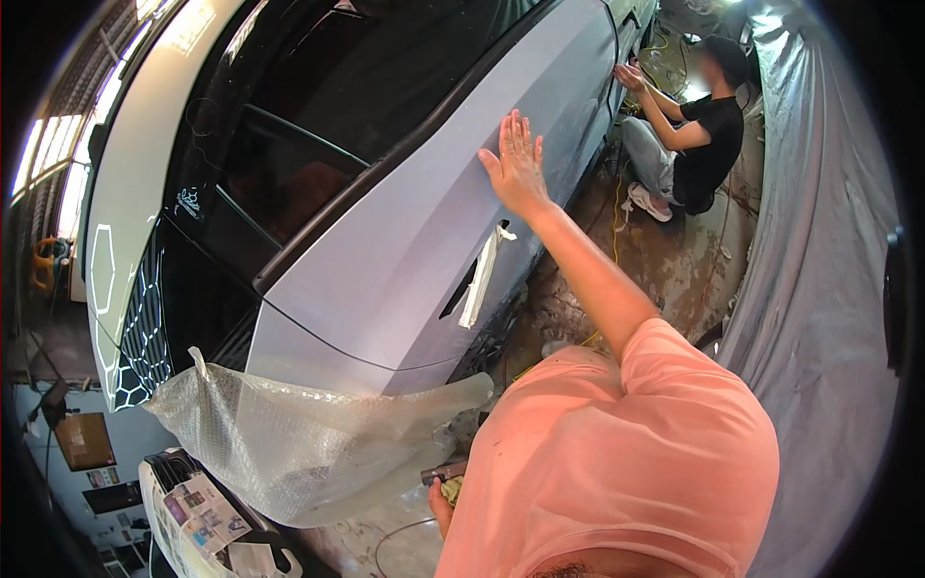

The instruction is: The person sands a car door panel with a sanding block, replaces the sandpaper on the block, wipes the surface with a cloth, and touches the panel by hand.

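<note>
My right hand (518, 173) lies flat with fingers spread on the pale grey car door (414, 231), palm against the panel. Below it is the door handle recess (461, 289), where a strip of cream masking tape (479, 279) hangs loose. Low by my body, my left hand (441, 506) is closed round a small dark bar-shaped object (443, 473), whose exact kind I cannot make out. A crumpled yellowish cloth (451, 489) shows beside its fingers. My shirt hides part of this hand.
A person (708, 135) in a black shirt squats farther along the car, hands at its side. Bubble wrap (308, 453) drapes near the door's lower end. A grey sheet (809, 241) hangs on the right. A yellow cable (618, 207) crosses the floor. Papers (207, 511) lie at lower left.
</note>
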The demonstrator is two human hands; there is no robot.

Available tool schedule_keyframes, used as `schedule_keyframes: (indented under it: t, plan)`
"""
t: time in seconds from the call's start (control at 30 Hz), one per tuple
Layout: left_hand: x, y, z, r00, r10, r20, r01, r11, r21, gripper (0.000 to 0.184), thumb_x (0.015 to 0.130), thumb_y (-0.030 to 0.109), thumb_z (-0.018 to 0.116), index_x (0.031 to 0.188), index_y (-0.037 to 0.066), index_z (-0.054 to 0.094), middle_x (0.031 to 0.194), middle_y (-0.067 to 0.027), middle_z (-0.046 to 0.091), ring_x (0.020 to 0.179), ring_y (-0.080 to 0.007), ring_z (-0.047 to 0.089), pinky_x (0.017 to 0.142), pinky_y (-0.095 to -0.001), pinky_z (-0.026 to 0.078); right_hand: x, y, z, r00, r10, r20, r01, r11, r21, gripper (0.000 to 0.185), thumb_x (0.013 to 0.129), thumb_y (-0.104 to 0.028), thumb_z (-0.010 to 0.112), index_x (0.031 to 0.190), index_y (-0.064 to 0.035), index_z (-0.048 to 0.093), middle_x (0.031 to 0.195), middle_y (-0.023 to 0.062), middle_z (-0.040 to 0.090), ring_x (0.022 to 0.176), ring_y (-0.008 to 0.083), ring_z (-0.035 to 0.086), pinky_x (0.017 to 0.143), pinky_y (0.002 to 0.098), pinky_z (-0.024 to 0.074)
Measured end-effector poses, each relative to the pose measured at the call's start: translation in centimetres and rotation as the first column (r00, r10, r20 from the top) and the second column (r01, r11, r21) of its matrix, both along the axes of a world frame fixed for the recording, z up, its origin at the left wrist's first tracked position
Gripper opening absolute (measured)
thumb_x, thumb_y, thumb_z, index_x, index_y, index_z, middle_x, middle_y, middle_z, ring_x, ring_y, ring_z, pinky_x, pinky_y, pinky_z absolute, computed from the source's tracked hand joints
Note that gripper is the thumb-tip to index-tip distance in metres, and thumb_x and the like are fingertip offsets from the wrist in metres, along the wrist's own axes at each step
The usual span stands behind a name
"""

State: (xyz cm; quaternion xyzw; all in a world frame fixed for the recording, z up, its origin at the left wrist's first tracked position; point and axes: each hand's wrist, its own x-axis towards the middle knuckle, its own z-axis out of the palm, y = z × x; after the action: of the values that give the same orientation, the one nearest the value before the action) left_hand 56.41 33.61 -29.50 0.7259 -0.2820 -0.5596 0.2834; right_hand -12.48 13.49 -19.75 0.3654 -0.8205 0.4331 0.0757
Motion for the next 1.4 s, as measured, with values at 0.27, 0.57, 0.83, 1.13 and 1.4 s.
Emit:
schedule_keyframes:
  t: [0.27, 0.57, 0.83, 1.13, 1.4]
  plan:
    - [-0.2, -0.5, -0.3, 0.999, -0.055, -0.004, 0.054, 0.997, -0.055, 0.038, 0.104, 0.041, 0.071, 0.118, 0.006, 0.066, 0.110, -0.0053, 0.069, 0.099, -0.0189, 0.066, 0.093, -0.0368, 0.052, 2.7, 0.2, 0.3, 1.000, 0.024, 0.009, -0.024, 1.000, 0.012, 0.091, 0.113, -0.061, 0.037, 0.173, 0.0031, 0.012, 0.181, 0.0251, 0.009, 0.168, 0.0446, 0.008, 0.133, 0.0651, 0.0047]
    - [-0.8, -0.4, -1.4, 0.994, -0.090, 0.060, 0.098, 0.986, -0.138, 0.031, 0.105, 0.037, 0.068, 0.110, 0.006, 0.067, 0.102, -0.0056, 0.072, 0.090, -0.0217, 0.070, 0.083, -0.0409, 0.056, 5.5, 0.9, -0.1, 0.995, 0.091, -0.047, -0.090, 0.996, 0.028, 0.088, 0.113, -0.058, 0.040, 0.173, 0.0011, 0.014, 0.181, 0.0242, 0.010, 0.167, 0.0446, 0.009, 0.132, 0.0664, 0.0047]
    - [-5.5, 1.4, 7.9, 0.916, -0.399, 0.030, 0.391, 0.877, -0.280, 0.056, 0.108, 0.022, 0.066, 0.158, 0.009, 0.045, 0.152, -0.0125, 0.047, 0.137, -0.0228, 0.052, 0.117, -0.0382, 0.041, 1.3, 2.0, -0.1, 0.999, 0.009, -0.039, -0.008, 0.999, 0.040, 0.084, 0.115, -0.055, 0.039, 0.174, -0.0008, 0.013, 0.183, 0.0203, 0.007, 0.168, 0.0447, 0.003, 0.133, 0.0639, 0.0036]
    - [5.5, 0.6, -4.8, 0.864, -0.496, 0.087, 0.501, 0.830, -0.246, 0.050, 0.109, 0.021, 0.065, 0.154, 0.009, 0.044, 0.149, -0.0106, 0.040, 0.135, -0.0198, 0.045, 0.116, -0.0368, 0.036, -0.2, 0.4, 0.8, 1.000, -0.021, 0.014, 0.021, 0.999, 0.030, 0.090, 0.113, -0.063, 0.036, 0.173, 0.0011, 0.016, 0.182, 0.0211, 0.011, 0.168, 0.0453, 0.005, 0.133, 0.0646, 0.0029]
    - [-1.4, -1.8, -0.9, 0.998, -0.034, -0.061, 0.034, 0.999, -0.003, 0.028, 0.106, 0.033, 0.070, 0.101, 0.005, 0.072, 0.093, -0.0050, 0.069, 0.080, -0.0160, 0.061, 0.076, -0.0368, 0.052, 4.2, 0.1, 0.3, 0.999, 0.029, 0.017, -0.030, 0.999, 0.025, 0.089, 0.114, -0.061, 0.034, 0.174, -0.0006, 0.008, 0.183, 0.0212, 0.005, 0.168, 0.0432, 0.002, 0.133, 0.0615, 0.0012]
